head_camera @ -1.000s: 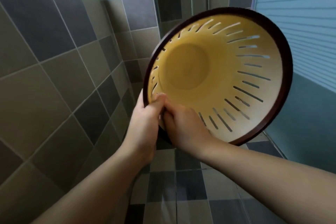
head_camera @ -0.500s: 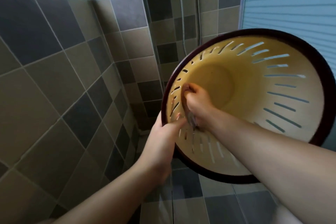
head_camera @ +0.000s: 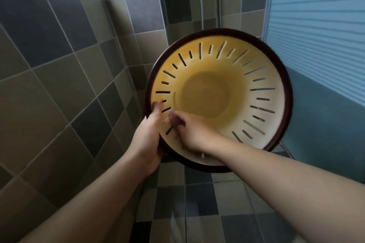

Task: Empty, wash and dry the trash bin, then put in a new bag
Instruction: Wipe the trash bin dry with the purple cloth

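Observation:
The trash bin [head_camera: 262, 69] is a round yellow plastic basket with slits in its wall and a dark brown rim, held up with its mouth facing me. My left hand [head_camera: 147, 136] grips the rim at the lower left, thumb inside. My right hand [head_camera: 189, 130] reaches inside the bin and presses against the lower left wall. Its fingers are blurred, and a small dark thing shows at the fingertips; I cannot tell what it is. A few drops fall below the bin.
A tiled wall [head_camera: 59, 77] in grey and brown runs close on the left. A glass shower partition [head_camera: 181, 6] stands behind the bin. A frosted striped panel [head_camera: 320, 31] is on the right. The tiled floor [head_camera: 201, 209] lies below.
The bin has tilted so its mouth faces me more squarely. My right hand has slid from the left inner wall down toward the lower rim. The left hand keeps its grip.

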